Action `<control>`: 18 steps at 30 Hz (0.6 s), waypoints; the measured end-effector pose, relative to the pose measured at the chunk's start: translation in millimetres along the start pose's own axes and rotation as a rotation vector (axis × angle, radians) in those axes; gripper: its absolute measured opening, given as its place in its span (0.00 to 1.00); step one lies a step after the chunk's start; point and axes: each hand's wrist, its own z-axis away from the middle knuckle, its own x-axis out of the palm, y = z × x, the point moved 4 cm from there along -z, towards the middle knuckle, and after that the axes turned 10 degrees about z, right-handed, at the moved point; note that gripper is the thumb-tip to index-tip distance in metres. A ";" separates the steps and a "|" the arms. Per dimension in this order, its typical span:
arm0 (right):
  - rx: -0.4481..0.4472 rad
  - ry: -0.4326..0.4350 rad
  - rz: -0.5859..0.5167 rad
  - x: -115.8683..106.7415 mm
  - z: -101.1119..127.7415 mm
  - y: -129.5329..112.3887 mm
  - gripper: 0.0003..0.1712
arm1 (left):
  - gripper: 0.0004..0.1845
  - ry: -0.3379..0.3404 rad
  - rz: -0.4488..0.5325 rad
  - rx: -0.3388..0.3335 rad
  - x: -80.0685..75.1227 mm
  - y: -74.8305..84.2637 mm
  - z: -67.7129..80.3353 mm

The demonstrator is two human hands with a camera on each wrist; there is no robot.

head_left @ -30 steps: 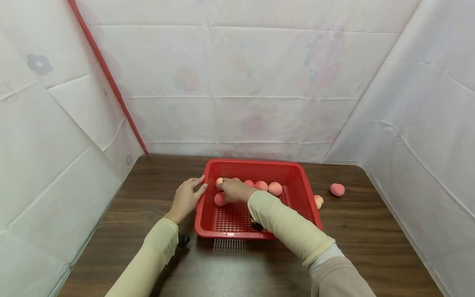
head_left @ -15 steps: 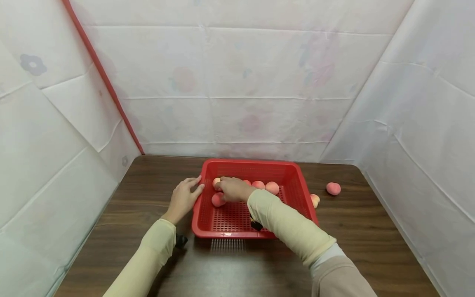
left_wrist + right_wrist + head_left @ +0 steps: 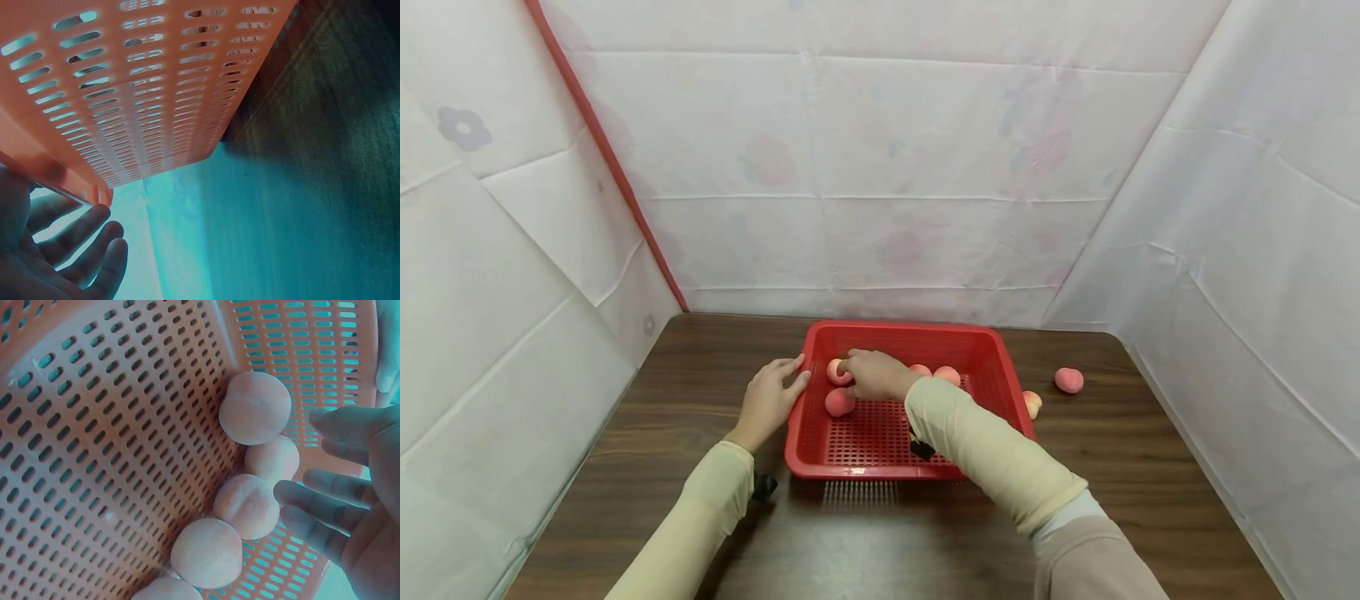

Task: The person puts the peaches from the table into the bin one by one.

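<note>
A red perforated plastic basket (image 3: 910, 472) holds several peaches along its far side. Over them hovers my right hand (image 3: 877, 375), its fingers spread and gripping nothing. A pale peach (image 3: 837, 372) lies just left of its fingertips. In front of that one lies a redder peach (image 3: 839, 403). From the right wrist, peaches (image 3: 247, 506) form a row along the basket wall, with the fingertips (image 3: 290, 492) right at one of them. My left hand (image 3: 771, 398) touches the basket's left rim, its fingers loosely extended under the rim in the left wrist view; its thumb is hidden there.
Outside the basket's right wall, a yellowish peach (image 3: 1032, 405) rests on the dark wood table (image 3: 1138, 483). Further right lies a pink peach (image 3: 1069, 381). White patterned sheets (image 3: 880, 167) enclose the table's back and sides.
My right hand has drawn slightly right and its fingers have come away from the pale peach, which shows more now. The left hand stays at the rim. The head view has shifted a little.
</note>
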 end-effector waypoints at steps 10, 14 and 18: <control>0.002 0.027 -0.006 -21.2 8.1 9.5 0.25 | 0.25 -0.002 -0.009 0.001 -1.3 1.7 -0.8; 0.016 0.031 -0.051 -28.5 12.9 14.2 0.24 | 0.25 0.005 -0.012 0.009 -1.8 3.0 -0.7; 0.026 0.045 -0.075 -33.9 16.5 18.9 0.23 | 0.25 0.002 -0.016 0.005 -1.5 3.5 -0.3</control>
